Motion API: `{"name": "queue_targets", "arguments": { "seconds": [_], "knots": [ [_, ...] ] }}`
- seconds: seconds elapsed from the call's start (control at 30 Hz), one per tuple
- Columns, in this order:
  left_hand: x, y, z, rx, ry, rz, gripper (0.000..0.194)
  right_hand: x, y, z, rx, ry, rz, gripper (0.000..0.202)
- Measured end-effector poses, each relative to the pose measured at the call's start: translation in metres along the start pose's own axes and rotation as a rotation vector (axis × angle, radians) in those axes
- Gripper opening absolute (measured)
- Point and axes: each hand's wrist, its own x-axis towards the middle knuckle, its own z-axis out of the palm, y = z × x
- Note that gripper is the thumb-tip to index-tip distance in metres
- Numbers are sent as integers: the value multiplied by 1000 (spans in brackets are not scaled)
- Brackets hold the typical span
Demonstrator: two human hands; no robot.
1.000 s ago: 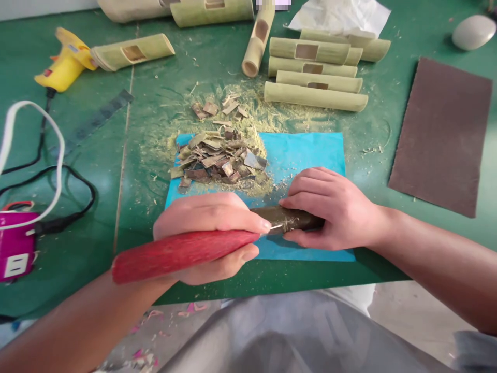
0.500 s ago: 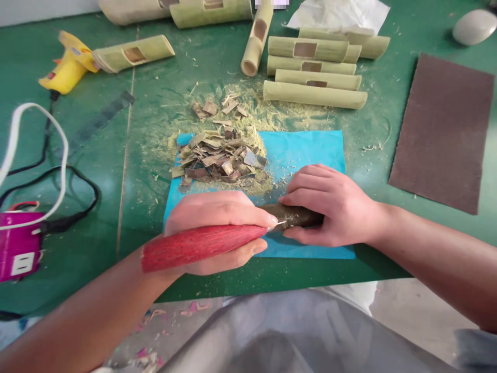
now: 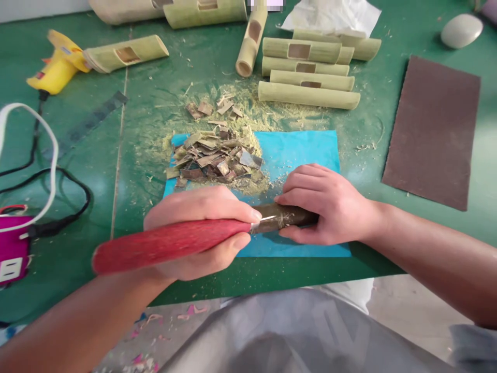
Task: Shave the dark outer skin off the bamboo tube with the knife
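Note:
My left hand (image 3: pixel 198 207) is closed around the red handle of a carving knife (image 3: pixel 174 244). The knife's thin bright blade reaches over a dark brown bamboo tube (image 3: pixel 267 217) lying sideways. Pale scratch marks show on the tube near the blade. My right hand (image 3: pixel 322 202) grips the tube's right part from above, fingers on the far side and thumb on the near side. Under both hands lies a blue sheet (image 3: pixel 303 147). The tube's left end is hidden behind my left hand.
A heap of bamboo chips (image 3: pixel 217 155) with sawdust covers the sheet's far left. Several cut bamboo tubes (image 3: pixel 308 96) lie behind it. A brown sandpaper sheet (image 3: pixel 433 132) is at right, a yellow electric tool (image 3: pixel 58 65) and purple socket box (image 3: pixel 13 248) at left.
My left hand has drawn the knife back to the left, and the handle now lies flatter. More of the scratched tube shows. My right hand keeps its grip on the tube.

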Motion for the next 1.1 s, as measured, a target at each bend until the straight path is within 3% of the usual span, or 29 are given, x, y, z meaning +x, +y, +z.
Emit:
{"name": "queue_targets", "arguments": {
  "seconds": [0.43,0.63,0.83,1.1],
  "knots": [
    [4,-2,-1,-22,-112,-7,13,0,0,1,6,-3,13,24],
    [1,4,0,79,-45,-3,15,-1,0,-1,0,-7,7,23],
    [-8,-1,3,25,82,22,17,0,-1,-2,6,-10,14,23],
    [-3,-3,2,-58,25,12,16,1,-1,-1,-4,-2,12,23]
  ]
}}
